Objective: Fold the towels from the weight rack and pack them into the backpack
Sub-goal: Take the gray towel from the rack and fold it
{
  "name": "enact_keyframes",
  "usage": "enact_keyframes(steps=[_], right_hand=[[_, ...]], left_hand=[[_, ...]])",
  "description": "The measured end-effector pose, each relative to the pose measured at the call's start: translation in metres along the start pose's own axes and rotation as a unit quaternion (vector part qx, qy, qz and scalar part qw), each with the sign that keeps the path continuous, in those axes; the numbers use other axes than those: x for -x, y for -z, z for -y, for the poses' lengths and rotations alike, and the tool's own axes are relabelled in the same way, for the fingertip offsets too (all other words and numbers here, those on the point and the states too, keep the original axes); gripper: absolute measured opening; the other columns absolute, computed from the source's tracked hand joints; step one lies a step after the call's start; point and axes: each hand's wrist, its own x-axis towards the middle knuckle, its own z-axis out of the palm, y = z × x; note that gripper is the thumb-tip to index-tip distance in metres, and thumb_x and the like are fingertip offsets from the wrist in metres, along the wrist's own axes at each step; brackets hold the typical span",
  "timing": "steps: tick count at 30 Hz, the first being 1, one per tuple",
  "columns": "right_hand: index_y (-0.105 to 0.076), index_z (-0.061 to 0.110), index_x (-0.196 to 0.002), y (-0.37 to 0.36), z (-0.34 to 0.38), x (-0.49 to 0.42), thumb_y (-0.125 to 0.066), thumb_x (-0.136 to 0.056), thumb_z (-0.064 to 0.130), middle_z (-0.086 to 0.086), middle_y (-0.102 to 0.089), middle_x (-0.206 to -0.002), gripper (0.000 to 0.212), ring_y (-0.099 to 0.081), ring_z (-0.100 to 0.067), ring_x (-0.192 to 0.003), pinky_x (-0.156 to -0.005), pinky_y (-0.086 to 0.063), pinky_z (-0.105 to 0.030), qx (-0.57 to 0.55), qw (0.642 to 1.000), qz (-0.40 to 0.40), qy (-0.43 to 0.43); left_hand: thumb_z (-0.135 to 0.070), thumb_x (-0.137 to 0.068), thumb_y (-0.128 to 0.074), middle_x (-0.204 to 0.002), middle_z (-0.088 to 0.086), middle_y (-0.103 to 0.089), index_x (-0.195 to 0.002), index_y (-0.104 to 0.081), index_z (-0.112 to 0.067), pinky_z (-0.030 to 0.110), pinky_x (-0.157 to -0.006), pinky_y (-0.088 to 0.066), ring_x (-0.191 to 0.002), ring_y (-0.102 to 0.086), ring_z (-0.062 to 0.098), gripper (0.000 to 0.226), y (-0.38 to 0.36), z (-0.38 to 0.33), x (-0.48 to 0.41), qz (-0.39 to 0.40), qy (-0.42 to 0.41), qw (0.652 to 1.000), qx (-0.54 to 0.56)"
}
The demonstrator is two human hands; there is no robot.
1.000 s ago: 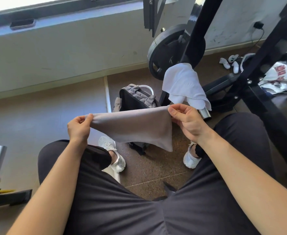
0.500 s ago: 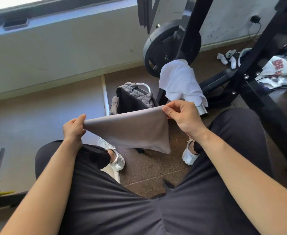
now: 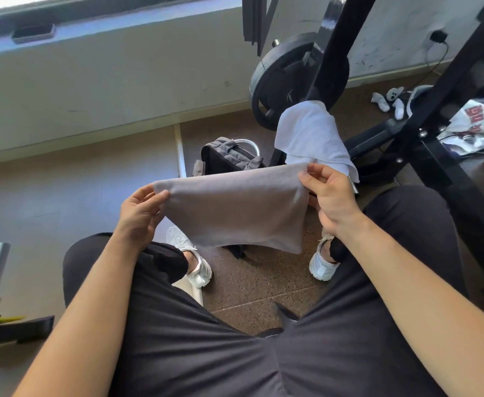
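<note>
Tension flattens the grey towel [image 3: 235, 210] above the backpack [image 3: 229, 157] for folding, my left hand [image 3: 140, 216] and right hand [image 3: 331, 196] each pinching a top corner.

My left hand [image 3: 142, 216] pinching one top corner of the grey towel [image 3: 235, 207], my right hand [image 3: 331, 199] pinching the other, left forearm [image 3: 92, 296] and right forearm [image 3: 406, 282] stretched forward

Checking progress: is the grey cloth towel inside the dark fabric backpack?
No, the left hand and right hand hold the grey towel outside the backpack.
</note>
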Motion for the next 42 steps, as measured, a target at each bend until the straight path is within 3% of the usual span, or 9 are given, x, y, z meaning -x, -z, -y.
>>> enact_keyframes(steps=[5,10,15,19,24,31,35,38,42], right_hand=[[-0.065,0.027,-0.125,0.005,-0.009,-0.001,-0.076,-0.087,0.01,-0.016,-0.07,-0.108,0.043,-0.066,-0.017,-0.095,-0.092,-0.057,-0.034,0.172,0.978,-0.007,0.117],[-0.055,0.021,-0.141,0.004,-0.015,0.002,-0.075,-0.087,0.016,0.002,-0.065,-0.096,0.058,-0.06,-0.009,-0.073,-0.078,-0.052,-0.024,0.343,0.916,-0.009,0.206],[-0.06,0.017,-0.138,-0.012,-0.018,0.022,-0.077,-0.085,0.009,0.012,-0.063,-0.098,0.056,-0.058,0.004,-0.077,-0.079,-0.048,-0.012,0.355,0.882,0.04,0.306],[-0.055,0.018,-0.143,-0.026,-0.025,0.035,-0.073,-0.089,0.008,0.003,-0.064,-0.098,0.058,-0.057,-0.011,-0.075,-0.073,-0.05,-0.021,0.377,0.851,0.134,0.341],[-0.053,0.014,-0.145,-0.035,-0.034,0.043,-0.064,-0.091,-0.002,-0.001,-0.066,-0.116,0.058,-0.064,-0.013,-0.108,-0.096,-0.052,-0.028,0.386,0.818,0.237,0.355],[-0.064,0.013,-0.136,-0.034,-0.036,0.037,-0.068,-0.087,0.003,-0.003,-0.068,-0.115,0.05,-0.059,-0.022,-0.106,-0.094,-0.049,-0.038,0.416,0.774,0.229,0.419],[-0.067,0.01,-0.129,-0.037,-0.035,0.043,-0.084,-0.08,0.022,-0.001,-0.067,-0.118,0.053,-0.063,-0.013,-0.113,-0.1,-0.05,-0.028,0.372,0.822,0.228,0.367],[-0.073,0.009,-0.113,-0.039,-0.035,0.045,-0.085,-0.079,0.013,0.008,-0.072,-0.101,0.036,-0.07,-0.002,-0.094,-0.086,-0.052,-0.018,0.297,0.896,0.175,0.279],[-0.076,0.01,-0.101,-0.036,-0.031,0.04,-0.077,-0.086,0.004,0.0,-0.076,-0.087,0.017,-0.069,-0.007,-0.077,-0.074,-0.055,-0.023,0.238,0.945,0.152,0.163]], left_hand=[[-0.005,-0.091,-0.073,-0.086,-0.004,-0.077,-0.103,-0.07,-0.021,0.023,-0.061,-0.058,-0.071,-0.07,0.009,0.02,-0.007,0.005,0.005,-0.027,-0.071,0.996,-0.053],[-0.005,-0.084,-0.082,-0.09,0.004,-0.067,-0.096,-0.067,-0.017,0.027,-0.056,-0.06,-0.066,-0.066,0.005,0.022,-0.028,0.012,0.028,-0.053,-0.174,0.974,-0.137],[-0.004,-0.078,-0.085,-0.083,0.001,-0.062,-0.099,-0.06,-0.025,0.031,-0.055,-0.06,-0.069,-0.064,0.012,0.039,-0.062,0.019,0.055,0.021,-0.142,0.988,-0.053],[-0.002,-0.082,-0.081,-0.073,-0.008,-0.07,-0.096,-0.067,-0.019,0.021,-0.056,-0.055,-0.069,-0.069,0.007,0.026,-0.088,0.029,0.07,0.1,-0.089,0.99,-0.037],[-0.023,-0.076,-0.083,-0.081,0.0,-0.073,-0.077,-0.069,-0.024,0.024,-0.064,-0.058,-0.078,-0.072,0.013,0.014,-0.096,0.034,0.077,0.154,-0.08,0.984,-0.034],[-0.022,-0.076,-0.086,-0.077,0.0,-0.073,-0.073,-0.072,-0.023,0.024,-0.067,-0.06,-0.075,-0.071,0.012,0.014,-0.095,0.033,0.079,0.165,-0.062,0.984,-0.011],[-0.015,-0.088,-0.076,-0.094,0.013,-0.075,-0.091,-0.079,-0.015,0.03,-0.075,-0.059,-0.091,-0.073,0.023,0.004,-0.093,0.034,0.079,0.198,-0.081,0.977,-0.009],[-0.019,-0.089,-0.071,-0.106,0.015,-0.077,-0.106,-0.079,-0.007,0.03,-0.078,-0.058,-0.102,-0.071,0.025,0.023,-0.09,0.035,0.079,0.234,-0.092,0.967,-0.048],[-0.008,-0.082,-0.068,-0.092,0.008,-0.076,-0.088,-0.079,-0.015,0.025,-0.068,-0.054,-0.087,-0.069,0.023,0.014,-0.089,0.035,0.076,0.185,-0.134,0.97,-0.087]])
